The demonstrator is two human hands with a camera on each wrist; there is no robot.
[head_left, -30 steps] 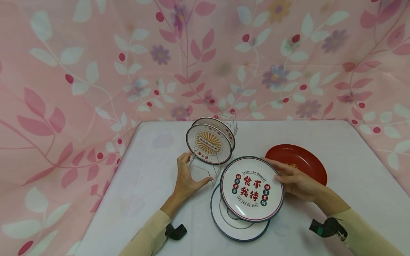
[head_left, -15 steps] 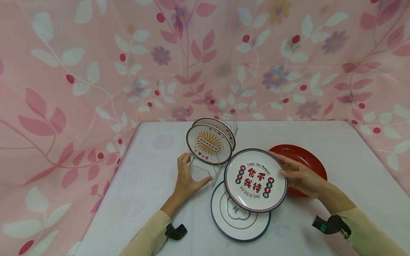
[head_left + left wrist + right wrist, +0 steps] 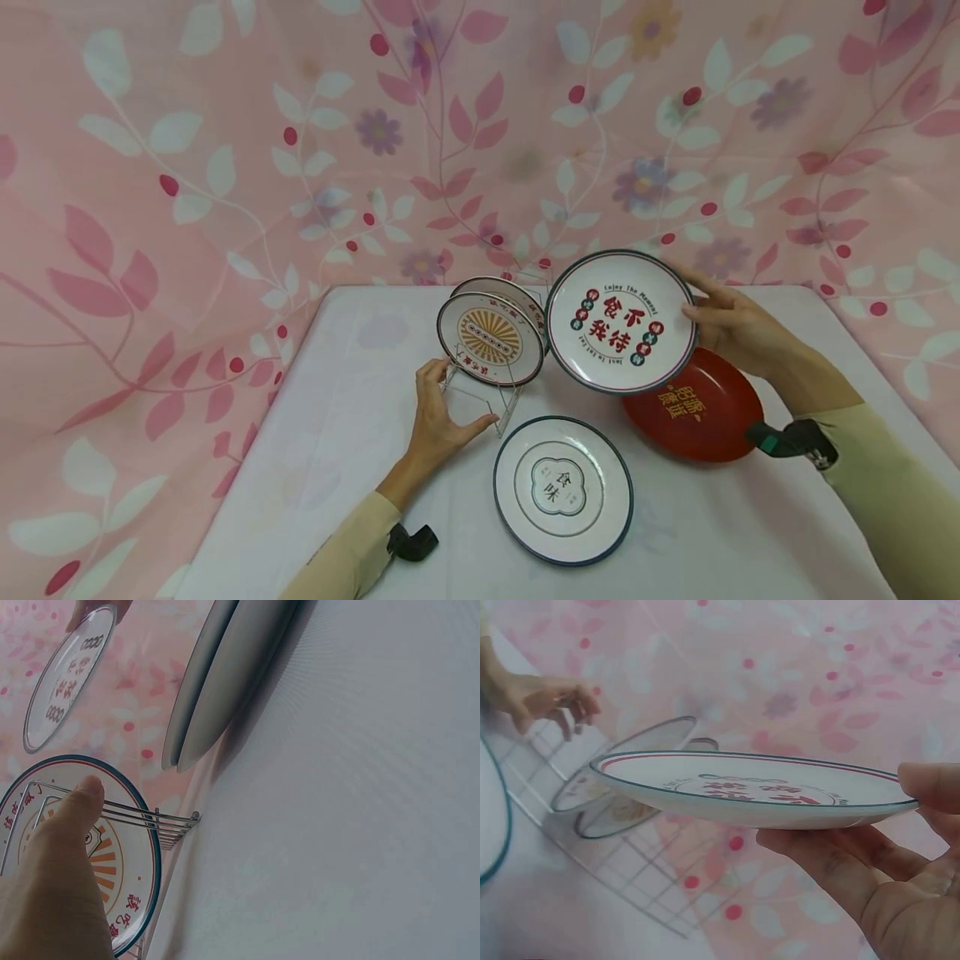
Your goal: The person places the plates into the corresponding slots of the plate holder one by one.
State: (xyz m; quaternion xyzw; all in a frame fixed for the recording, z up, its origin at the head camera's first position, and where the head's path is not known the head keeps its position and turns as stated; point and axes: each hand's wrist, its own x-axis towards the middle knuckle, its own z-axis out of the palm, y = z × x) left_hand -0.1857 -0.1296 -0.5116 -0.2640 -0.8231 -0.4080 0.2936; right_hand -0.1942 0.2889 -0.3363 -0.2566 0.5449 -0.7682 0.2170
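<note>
The white plate with red lettering [image 3: 621, 321] is in your right grip [image 3: 731, 325], raised off the tabletop [image 3: 360, 392] and reaching out to that grip's left. You are pinching it by its right edge, thumb on the upper face and fingers underneath; the printed face, with its dark rim and thin red line, is turned toward you in the head view. Your left grip [image 3: 442, 417] is spread, thumb set well apart from the fingers, at the near end of the wire rack [image 3: 171, 838]; in the left wrist view your thumb lies over its wires. Just beyond your left grip, two plates stand tilted in that rack: the sunburst plate [image 3: 489, 337] in front and the rear plate [image 3: 516, 297] mostly hidden behind it. Below your right grip and a little to its left, the red dish [image 3: 723, 417] sits on the tabletop, gold characters showing, its far-left part covered from the head camera by the plate you hold. To the right of your left grip and nearer you, the blue-rimmed plate [image 3: 562, 492] lies flat, face up. Behind everything, beyond both grips, hangs the pink floral cloth [image 3: 225, 125].
</note>
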